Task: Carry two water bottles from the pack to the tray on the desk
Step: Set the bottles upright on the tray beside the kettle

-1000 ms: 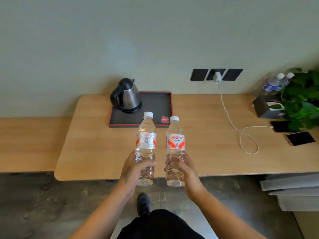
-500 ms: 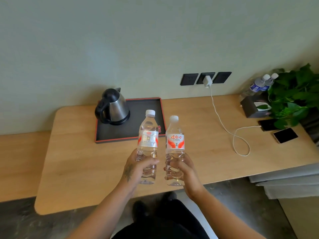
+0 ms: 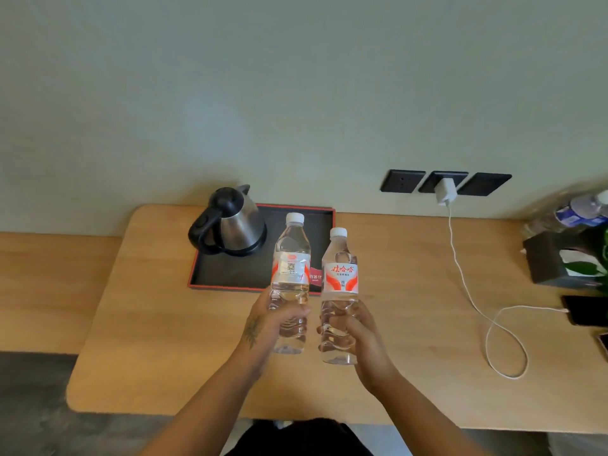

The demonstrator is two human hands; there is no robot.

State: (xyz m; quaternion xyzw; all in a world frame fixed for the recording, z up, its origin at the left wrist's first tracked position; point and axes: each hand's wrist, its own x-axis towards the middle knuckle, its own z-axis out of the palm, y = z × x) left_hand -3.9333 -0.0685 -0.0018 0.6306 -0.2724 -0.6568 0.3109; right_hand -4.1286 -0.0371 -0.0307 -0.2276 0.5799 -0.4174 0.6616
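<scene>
Head view, from the bottom of the frame upward: two forearms rise from the lower edge toward the centre, each ending in a hand wrapped around the lower, ribbed part of a bottle. The left hand (image 3: pixel 274 319) is closed on the left bottle (image 3: pixel 291 274) and the right hand (image 3: pixel 353 330) on the right bottle (image 3: pixel 339 284); both bottles are upright, capped and just beside each other without clearly touching, held clear of the bench (image 3: pixel 158 340) (gripping low probably keeps the bases free to be set down flat). Both are clear plastic and look full of water almost to the neck. Beyond them, at centre frame, lies the black tray (image 3: pixel 230 274) with its red rim; the kettle (image 3: pixel 233 222) fills its left rear part, lid shut, contents hidden, which leaves the right and front of the tray as the likely landing area. A small red card (image 3: pixel 316 277) sits near that front right corner. In the right of the frame a white charging cable (image 3: pixel 460 268) trails from the wall sockets (image 3: pixel 444 182), well apart from the tray.
</scene>
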